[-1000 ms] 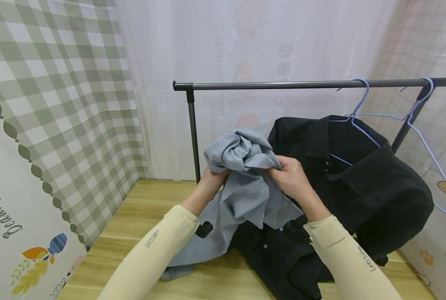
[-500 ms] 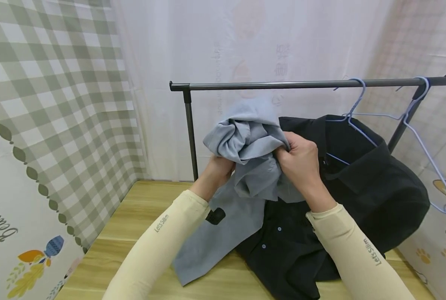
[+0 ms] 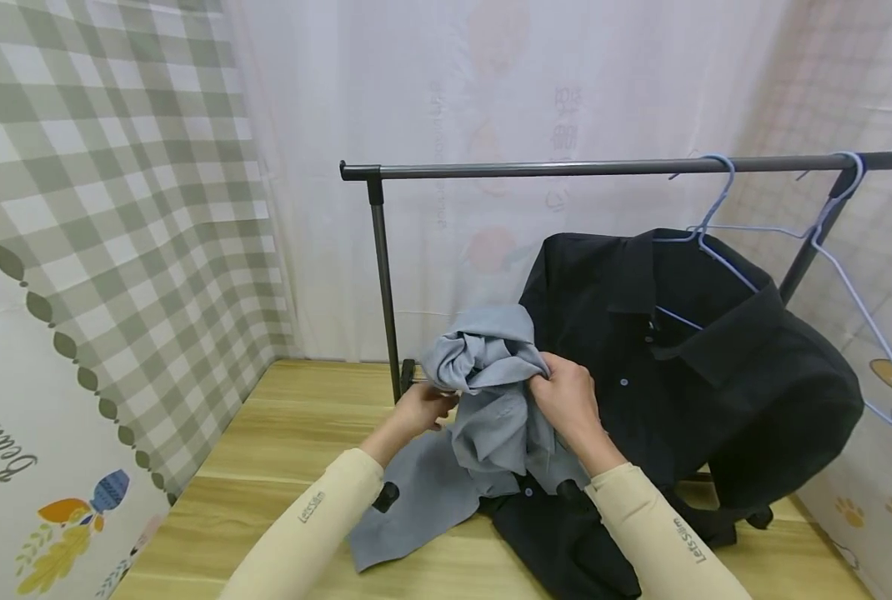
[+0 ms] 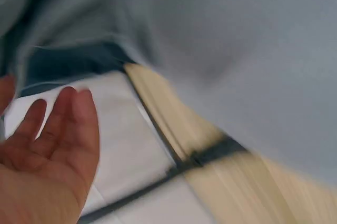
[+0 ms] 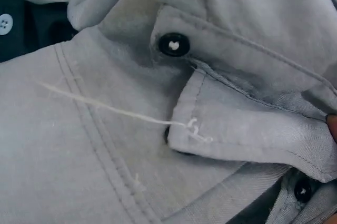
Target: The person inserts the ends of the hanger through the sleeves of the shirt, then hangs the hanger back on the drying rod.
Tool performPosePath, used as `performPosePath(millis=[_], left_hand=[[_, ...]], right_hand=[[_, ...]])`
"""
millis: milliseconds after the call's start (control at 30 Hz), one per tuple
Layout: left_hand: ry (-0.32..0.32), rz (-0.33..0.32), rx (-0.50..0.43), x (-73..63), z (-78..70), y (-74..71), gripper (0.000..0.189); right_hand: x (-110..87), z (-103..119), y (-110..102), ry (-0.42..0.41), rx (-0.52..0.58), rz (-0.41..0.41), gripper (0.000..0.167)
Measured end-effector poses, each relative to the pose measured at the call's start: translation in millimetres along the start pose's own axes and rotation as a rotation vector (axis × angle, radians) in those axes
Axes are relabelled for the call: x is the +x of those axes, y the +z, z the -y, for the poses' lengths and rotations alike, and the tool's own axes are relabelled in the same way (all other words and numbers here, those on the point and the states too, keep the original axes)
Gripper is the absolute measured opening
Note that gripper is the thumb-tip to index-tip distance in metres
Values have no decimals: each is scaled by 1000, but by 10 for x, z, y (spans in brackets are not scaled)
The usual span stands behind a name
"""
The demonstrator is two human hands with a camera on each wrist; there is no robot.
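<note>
A bunched grey shirt [image 3: 494, 421] hangs between my hands in the head view, its lower part spread down toward the table. My right hand [image 3: 569, 400] grips a fold at its right side. At the left side is my left hand [image 3: 422, 408]; the left wrist view shows its fingers [image 4: 84, 124] extended beside the cloth, not curled round it. Dark buttons [image 5: 174, 44] and a loose pale thread [image 5: 116, 111] show on the shirt in the right wrist view. Behind it, a black shirt [image 3: 716, 400] hangs on a blue hanger [image 3: 719, 196].
A dark metal rail [image 3: 528, 171] spans the back on posts. Another blue hanger [image 3: 854, 287] hangs at its right end. The wooden table [image 3: 303, 408] lies below, with a checked curtain [image 3: 191, 208] to the left and a pale curtain behind.
Both hands rose with the grey shirt, then came back down. The left hand has moved out from under the bunched cloth and its fingers have loosened; the right keeps its grip.
</note>
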State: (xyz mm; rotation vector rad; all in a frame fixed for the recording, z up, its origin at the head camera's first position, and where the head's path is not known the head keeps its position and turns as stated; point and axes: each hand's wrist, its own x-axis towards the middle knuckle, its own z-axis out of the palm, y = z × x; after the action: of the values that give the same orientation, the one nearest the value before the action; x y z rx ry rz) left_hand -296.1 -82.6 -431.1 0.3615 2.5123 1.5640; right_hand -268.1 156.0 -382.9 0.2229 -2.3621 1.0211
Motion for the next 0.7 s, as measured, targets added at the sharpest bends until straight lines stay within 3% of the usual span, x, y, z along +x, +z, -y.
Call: performPosePath(millis=[100,167,267,367,433,500,600,700], left_hand=[[96,-9,452,-235,279,-78,42],[123,-8,716,-390,447,-83,50],[186,-27,1006,-580,644,-50,54],[297,-93,1224,-665,762,10,31],[362,-130,1305,-676,795,50,15],[401,-166,1315,-655,795,85,17],[407,-215,1180,-585,712,101,18],[350,-217,1048,-520,582,89,15]], right_hand=[[-21,-44,-3,41,-3,7,25],[-38,-64,-11,71,3,8,25],[-64,-86,-23,111,12,-7,24],[-100,-96,-27,144,11,-27,24],[-135,-95,-24,171,3,-34,24],[-175,-77,-36,199,-3,-34,24],[-231,-30,-59,245,9,-32,26],[-277,26,-82,294,41,-41,28]])
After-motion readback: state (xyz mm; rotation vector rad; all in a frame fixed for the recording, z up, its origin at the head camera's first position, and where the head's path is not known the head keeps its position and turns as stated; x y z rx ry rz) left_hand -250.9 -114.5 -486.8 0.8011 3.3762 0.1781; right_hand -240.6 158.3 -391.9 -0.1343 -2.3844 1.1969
